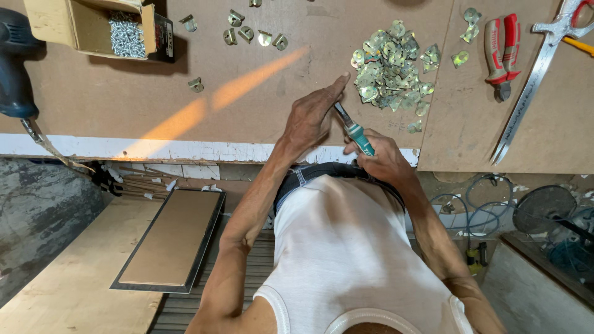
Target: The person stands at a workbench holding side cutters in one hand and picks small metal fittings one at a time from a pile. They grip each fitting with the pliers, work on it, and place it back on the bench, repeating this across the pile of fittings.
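Presently: left hand (pixel 312 117) flat on the board (pixel 124 93), forefinger stretched toward the heap of brass hangers (pixel 390 68). Right hand (pixel 383 158) clenched round a teal-handled tool (pixel 354 130); hands near, apart.

Bare board open left of the hands

The clip pile (pixel 390 65) blocks ahead; red pliers (pixel 502 52) and screw box (pixel 93 25) stand far aside.

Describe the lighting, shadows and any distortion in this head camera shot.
Head view: an orange streak of light slants across the brown board; the cardboard box casts a dark shadow below it; the pile of brass plates glints; wide-lens bending curves the board's white edge; focus is sharp overall.
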The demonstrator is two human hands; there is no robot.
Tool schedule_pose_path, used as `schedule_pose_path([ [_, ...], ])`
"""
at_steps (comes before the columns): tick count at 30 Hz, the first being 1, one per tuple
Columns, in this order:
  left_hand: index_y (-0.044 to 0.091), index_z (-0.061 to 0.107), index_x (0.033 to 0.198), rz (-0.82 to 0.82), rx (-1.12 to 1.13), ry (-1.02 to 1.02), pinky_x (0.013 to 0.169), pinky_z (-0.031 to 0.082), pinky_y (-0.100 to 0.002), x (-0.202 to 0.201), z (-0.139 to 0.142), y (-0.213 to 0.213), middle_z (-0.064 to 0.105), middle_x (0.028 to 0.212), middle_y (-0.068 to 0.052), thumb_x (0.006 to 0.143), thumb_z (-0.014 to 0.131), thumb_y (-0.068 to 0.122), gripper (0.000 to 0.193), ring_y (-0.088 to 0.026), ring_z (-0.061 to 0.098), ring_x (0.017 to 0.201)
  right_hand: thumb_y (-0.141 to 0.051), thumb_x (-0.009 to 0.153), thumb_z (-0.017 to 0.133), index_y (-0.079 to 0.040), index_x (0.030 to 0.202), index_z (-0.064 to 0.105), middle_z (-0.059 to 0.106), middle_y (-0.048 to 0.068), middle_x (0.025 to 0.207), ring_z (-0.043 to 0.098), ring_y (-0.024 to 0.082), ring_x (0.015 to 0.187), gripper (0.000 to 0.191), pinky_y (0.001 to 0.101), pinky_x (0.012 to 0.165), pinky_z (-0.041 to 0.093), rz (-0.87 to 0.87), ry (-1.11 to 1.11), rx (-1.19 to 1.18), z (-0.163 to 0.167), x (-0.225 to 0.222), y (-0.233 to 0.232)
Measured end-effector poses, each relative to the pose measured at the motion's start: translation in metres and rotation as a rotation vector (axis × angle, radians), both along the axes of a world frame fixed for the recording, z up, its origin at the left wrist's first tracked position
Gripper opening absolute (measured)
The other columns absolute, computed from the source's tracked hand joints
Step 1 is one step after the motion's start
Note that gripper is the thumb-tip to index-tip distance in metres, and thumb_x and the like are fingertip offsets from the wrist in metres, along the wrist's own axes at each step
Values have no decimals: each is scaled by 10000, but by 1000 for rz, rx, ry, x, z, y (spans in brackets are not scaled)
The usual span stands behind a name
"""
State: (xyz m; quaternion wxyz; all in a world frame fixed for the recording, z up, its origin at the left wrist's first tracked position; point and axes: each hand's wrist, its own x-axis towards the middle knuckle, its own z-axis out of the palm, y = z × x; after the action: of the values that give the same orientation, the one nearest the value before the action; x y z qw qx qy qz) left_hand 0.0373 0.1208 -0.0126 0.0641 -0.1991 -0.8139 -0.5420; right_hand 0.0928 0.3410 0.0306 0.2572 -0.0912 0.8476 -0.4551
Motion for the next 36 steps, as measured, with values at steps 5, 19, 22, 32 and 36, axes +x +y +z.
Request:
schedule_pose_path([
  [5,151,526,1470,165,-224,197,986,608,-375,-41,-3,-29,722,1296,-126,1050,677,125,448,-273,720,1156,35,821,581,-7,1043,729,639,135,1212,618,210,1016,271,351,866,521,-123,-138,-292,11,4,13],
  [19,6,701,1156,-8,-296,81,968,482,-456,-51,-7,51,697,1119,-169,870,759,176,338,-349,620,1089,57,827,599,-10,992,732,651,57,1259,637,142,954,222,284,767,556,-371,-224,-212,5,23,41],
  [22,23,730,1106,-11,-206,18,929,482,-450,-57,-6,46,722,1052,-147,857,769,164,288,-329,630,1030,84,786,616,-1,986,732,646,59,1271,639,141,1017,246,283,816,570,-357,-205,-194,2,22,44],
  [32,52,766,1065,122,59,-79,690,602,-336,-45,-2,39,762,960,-76,964,714,145,147,-173,734,771,82,757,605,-44,1185,710,668,91,1302,638,156,992,458,278,830,553,-389,-375,-214,-5,19,55],
  [36,-8,746,1018,17,80,-429,647,581,-327,-40,-1,27,751,873,-125,979,723,119,136,-185,690,706,61,768,607,-17,1116,728,607,78,1409,630,127,1072,376,272,827,552,-254,-247,-257,-5,18,54],
])
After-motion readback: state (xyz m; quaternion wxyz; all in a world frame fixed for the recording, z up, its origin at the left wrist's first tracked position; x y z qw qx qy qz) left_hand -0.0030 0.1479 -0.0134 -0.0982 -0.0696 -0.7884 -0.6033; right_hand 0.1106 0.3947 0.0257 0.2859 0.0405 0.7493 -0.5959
